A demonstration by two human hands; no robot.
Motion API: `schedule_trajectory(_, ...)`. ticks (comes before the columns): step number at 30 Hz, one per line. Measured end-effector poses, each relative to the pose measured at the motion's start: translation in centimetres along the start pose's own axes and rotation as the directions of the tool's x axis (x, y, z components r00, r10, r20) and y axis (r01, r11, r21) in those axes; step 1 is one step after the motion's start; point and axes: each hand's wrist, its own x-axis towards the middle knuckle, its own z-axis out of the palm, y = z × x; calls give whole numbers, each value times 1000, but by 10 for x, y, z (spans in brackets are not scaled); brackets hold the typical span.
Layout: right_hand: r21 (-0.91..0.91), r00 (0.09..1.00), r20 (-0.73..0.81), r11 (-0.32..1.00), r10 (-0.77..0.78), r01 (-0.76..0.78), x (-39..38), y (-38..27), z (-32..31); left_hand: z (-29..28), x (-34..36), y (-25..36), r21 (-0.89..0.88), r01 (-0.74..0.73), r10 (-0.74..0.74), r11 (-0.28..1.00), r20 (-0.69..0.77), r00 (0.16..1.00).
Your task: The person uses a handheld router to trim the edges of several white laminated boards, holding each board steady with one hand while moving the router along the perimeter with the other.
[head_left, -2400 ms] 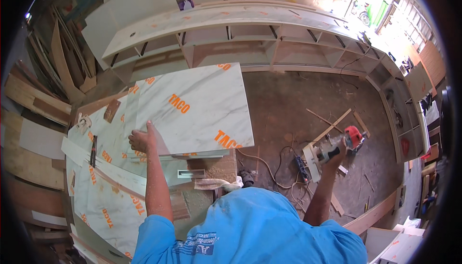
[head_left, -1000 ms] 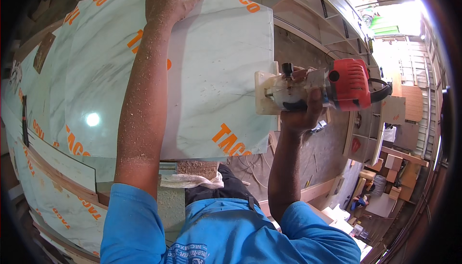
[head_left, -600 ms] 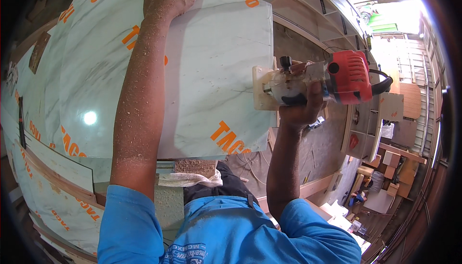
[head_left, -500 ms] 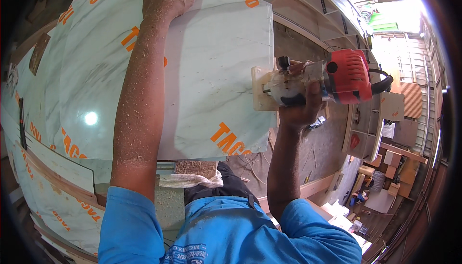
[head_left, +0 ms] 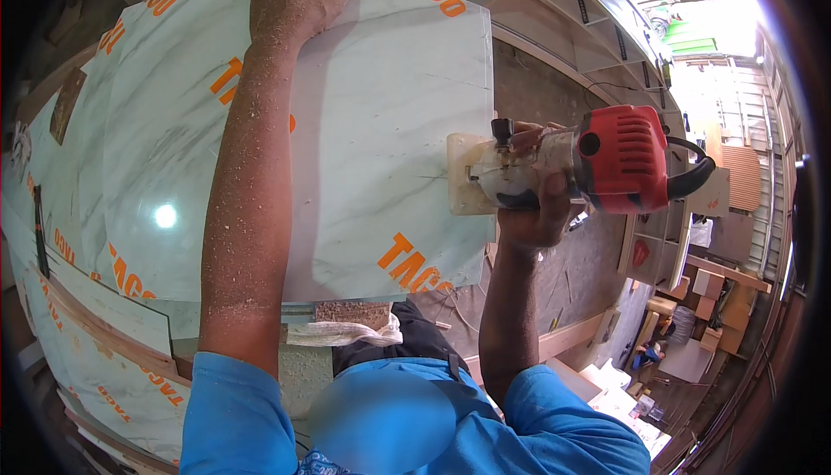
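A trim router (head_left: 621, 159) with a red motor housing and a pale square base lies sideways at the right edge of a white marble-patterned panel (head_left: 381, 129). My right hand (head_left: 541, 215) wraps round the router's clear lower body, and the base overlaps the panel's edge. The bit is hidden from sight. At the panel's far edge, my left hand (head_left: 294, 3) rests on its surface with the thumb spread; the fingertips reach the top of the picture. Wood dust speckles my left forearm. Orange lettering is printed across the panel.
More marble-patterned boards (head_left: 112, 380) are stacked at the left. A white cloth (head_left: 346, 331) lies by a wood block (head_left: 355, 312) beneath the panel's near edge. Wood offcuts (head_left: 736, 302) stand at the far right. Open shelving frames (head_left: 571, 8) line the far side.
The router and my right hand have shifted slightly toward me along the panel's right edge. My left hand stays at the far edge. The panel appears a little lower in view.
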Motion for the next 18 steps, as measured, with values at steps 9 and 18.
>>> schedule_trajectory(9, 55, 994, -54, 994, 99, -96, -5, 1, -2, 6, 5, -12, 31, -94, 95, 995, -18, 995)
schedule_trajectory(18, 62, 999, 3, 997, 46, -46, -4, 1, 5, 10, 7, -16, 9, -161, 161, 987, -60, 985)
